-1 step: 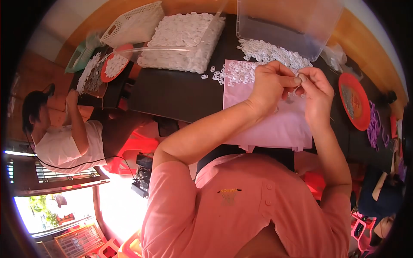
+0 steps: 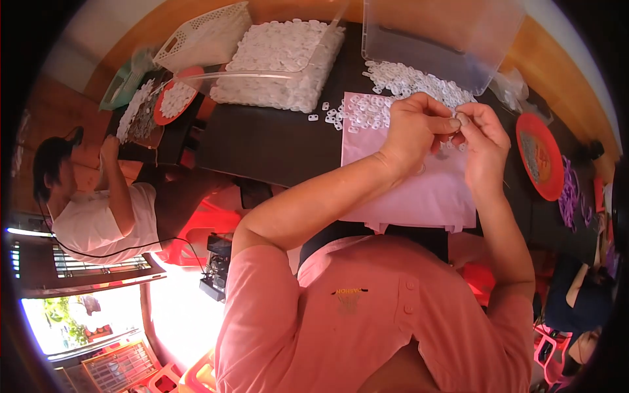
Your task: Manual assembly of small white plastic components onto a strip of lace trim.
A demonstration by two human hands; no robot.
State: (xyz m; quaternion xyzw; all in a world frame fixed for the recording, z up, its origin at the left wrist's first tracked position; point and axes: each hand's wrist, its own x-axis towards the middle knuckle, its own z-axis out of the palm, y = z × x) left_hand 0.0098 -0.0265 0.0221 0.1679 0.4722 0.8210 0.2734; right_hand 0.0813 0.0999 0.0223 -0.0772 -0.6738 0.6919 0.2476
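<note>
Over a pink cloth [image 2: 409, 206] on the dark table, my left hand [image 2: 414, 128] and my right hand [image 2: 486, 139] meet fingertip to fingertip. Both are closed in a pinch. Whatever lies between the fingers is too small and too covered to name. Small white plastic pieces with holes [image 2: 368, 112] are scattered on the cloth left of my left hand. Behind my hands spreads a larger heap of the same pieces [image 2: 416, 80]. A few small pieces show on the cloth below the fingertips, partly hidden.
A clear plastic bin [image 2: 432, 49] stands behind the heap. To its left rises a block of packed white pieces [image 2: 278, 59]. At right lie a red plate [image 2: 554, 167] holding small grey parts and purple strips [image 2: 571, 196]. A co-worker [image 2: 108, 213] sits at far left.
</note>
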